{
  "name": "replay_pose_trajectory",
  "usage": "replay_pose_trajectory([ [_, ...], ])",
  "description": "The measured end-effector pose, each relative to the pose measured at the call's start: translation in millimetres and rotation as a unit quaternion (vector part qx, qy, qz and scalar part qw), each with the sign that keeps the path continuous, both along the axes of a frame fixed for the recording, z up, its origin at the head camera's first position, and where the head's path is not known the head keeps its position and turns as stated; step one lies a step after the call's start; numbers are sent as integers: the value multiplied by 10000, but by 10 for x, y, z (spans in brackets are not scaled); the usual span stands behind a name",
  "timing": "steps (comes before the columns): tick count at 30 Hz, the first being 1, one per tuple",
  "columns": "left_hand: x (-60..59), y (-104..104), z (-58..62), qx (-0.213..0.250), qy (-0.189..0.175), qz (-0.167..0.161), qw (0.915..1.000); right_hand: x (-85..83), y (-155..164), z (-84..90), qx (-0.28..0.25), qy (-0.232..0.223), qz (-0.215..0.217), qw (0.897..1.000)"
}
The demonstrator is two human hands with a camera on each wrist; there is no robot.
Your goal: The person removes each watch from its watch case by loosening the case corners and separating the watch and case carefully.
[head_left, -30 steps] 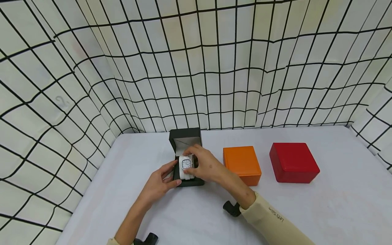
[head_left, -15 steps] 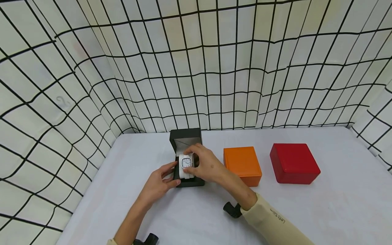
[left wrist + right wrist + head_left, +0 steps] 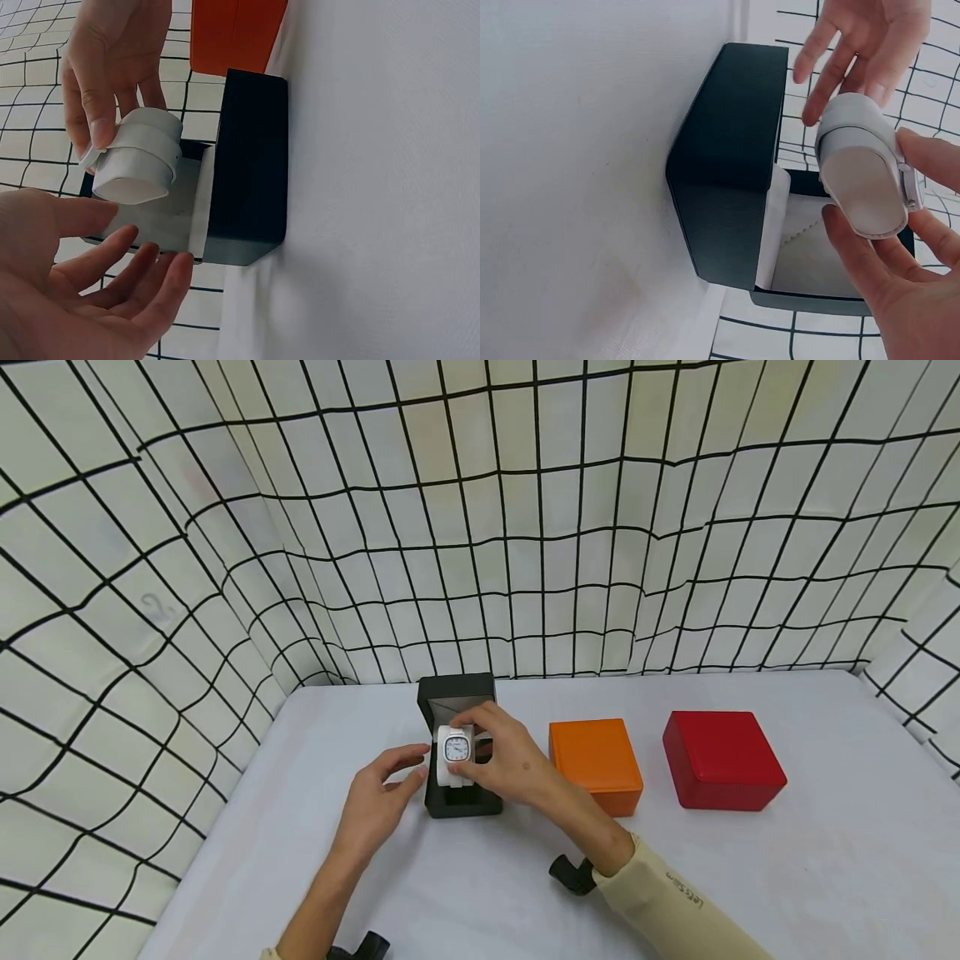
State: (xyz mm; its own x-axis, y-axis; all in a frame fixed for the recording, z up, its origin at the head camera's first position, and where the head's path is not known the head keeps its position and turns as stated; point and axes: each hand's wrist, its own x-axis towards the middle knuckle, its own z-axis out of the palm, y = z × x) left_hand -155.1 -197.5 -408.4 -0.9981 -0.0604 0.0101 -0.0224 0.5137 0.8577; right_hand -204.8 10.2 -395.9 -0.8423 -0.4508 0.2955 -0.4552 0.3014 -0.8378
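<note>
White watch [image 3: 457, 749] lifted, pinched by right hand [image 3: 507, 760], above open black box [image 3: 463, 807]

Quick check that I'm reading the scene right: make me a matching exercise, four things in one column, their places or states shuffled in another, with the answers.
Things:
1. watch
2. black box
3. orange box
4. red box

Places or states:
A. middle of the three boxes
B. standing open
C. rightmost box
D. held in the right grip

Pairs: 1-D, 2-B, 3-A, 4-C

White watch [image 3: 456, 749], dark box [image 3: 456, 686], black-gridded white backdrop [image 3: 519, 560]
</note>
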Motion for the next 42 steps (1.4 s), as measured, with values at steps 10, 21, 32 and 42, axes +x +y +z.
replay_pose_trajectory([
  [10, -14, 49, 63, 959, -164, -454, 9942, 32, 2, 10, -181, 93, -90, 9998],
  [21, -16, 55, 64, 1395, -349, -578, 9879, 82, -21, 38, -247, -70, 13, 9997],
  [32, -14, 28, 63, 1853, -357, -704, 9795, 82, -6, 40, -203, -15, 374, 9991],
  [42, -41, 18, 50, 1900, -426, -708, 9783, 63, 18, -5, 46, 97, 577, 9983],
])
